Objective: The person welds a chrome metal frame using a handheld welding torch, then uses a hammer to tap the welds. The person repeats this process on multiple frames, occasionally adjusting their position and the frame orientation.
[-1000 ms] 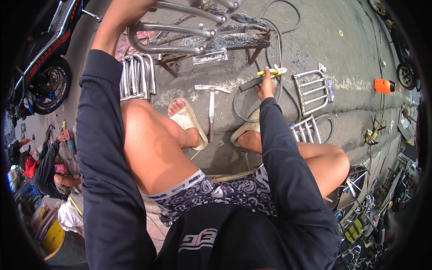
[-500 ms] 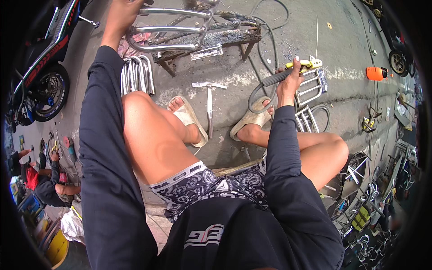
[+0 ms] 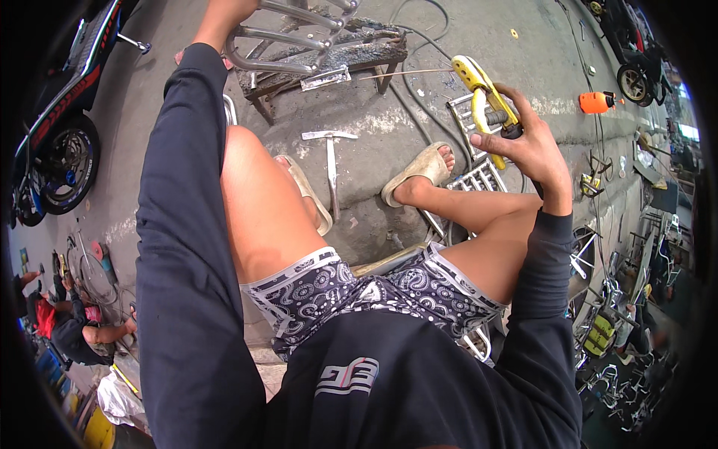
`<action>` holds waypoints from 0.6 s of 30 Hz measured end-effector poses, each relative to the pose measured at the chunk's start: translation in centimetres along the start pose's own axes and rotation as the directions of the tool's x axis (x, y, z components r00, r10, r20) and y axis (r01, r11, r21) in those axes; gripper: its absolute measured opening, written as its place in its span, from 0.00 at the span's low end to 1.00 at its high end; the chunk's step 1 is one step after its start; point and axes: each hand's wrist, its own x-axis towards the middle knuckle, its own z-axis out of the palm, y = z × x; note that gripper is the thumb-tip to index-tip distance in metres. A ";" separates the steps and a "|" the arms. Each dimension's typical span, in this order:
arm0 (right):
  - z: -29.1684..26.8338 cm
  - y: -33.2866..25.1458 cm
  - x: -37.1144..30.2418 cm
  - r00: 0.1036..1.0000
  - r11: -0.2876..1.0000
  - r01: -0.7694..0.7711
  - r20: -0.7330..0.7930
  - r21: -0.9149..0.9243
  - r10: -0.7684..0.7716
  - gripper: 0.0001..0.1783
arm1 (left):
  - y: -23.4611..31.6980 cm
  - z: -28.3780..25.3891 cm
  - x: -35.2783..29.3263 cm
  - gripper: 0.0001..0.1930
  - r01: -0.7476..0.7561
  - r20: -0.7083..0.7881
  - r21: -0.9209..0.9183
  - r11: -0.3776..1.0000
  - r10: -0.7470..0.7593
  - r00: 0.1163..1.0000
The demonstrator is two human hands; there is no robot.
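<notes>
At the top edge my left hand (image 3: 229, 10) is closed around a bent metal tube frame (image 3: 278, 35), its fingers partly cut off by the picture's edge. The frame rests on a low, crusted metal stand (image 3: 366, 58). My right hand (image 3: 535, 150), out over my right knee, grips a yellow welding electrode holder (image 3: 468, 73). A thin welding rod (image 3: 411, 73) sticks out of its jaws leftward, toward the stand, its tip apart from the frame. Between my feet lies a chipping hammer (image 3: 331, 172).
Welded tube racks (image 3: 479, 182) lie beside my right foot. A dark cable (image 3: 410, 101) loops over the floor. An orange spray bottle (image 3: 596, 102) stands to the right, motorcycles (image 3: 71, 161) at both sides. Another person (image 3: 78, 333) crouches at far left; metal parts (image 3: 609, 374) heap at lower right.
My right hand has swung right and turned the electrode holder, so the rod that pointed up now points left. My left hand still grips the frame. The whole view has shifted slightly.
</notes>
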 end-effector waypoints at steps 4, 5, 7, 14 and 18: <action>5.7 0.5 2.3 0.997 0.989 -0.045 -0.073 -0.143 0.035 0.61 | 0.0 0.2 0.0 0.26 0.056 -0.004 -0.002 0.998 -0.056 0.998; 6.9 0.5 3.2 0.995 0.998 0.004 -0.099 -0.069 -0.011 0.62 | 0.1 0.3 0.0 0.26 0.049 0.001 -0.001 0.999 -0.049 0.999; 8.7 0.4 4.7 0.997 0.995 -0.042 -0.061 0.089 0.048 0.63 | 0.6 0.6 0.0 0.26 0.037 0.008 0.006 0.999 -0.037 0.999; 10.6 -1.4 6.2 0.989 0.996 0.008 -0.146 0.086 0.005 0.64 | 1.9 0.3 -0.1 0.26 0.016 -0.009 0.134 0.991 -0.015 1.000; 8.2 0.0 3.4 0.979 0.981 0.063 -0.204 0.183 -0.024 0.62 | 1.3 0.3 -0.1 0.27 0.026 0.000 0.069 0.997 -0.026 1.000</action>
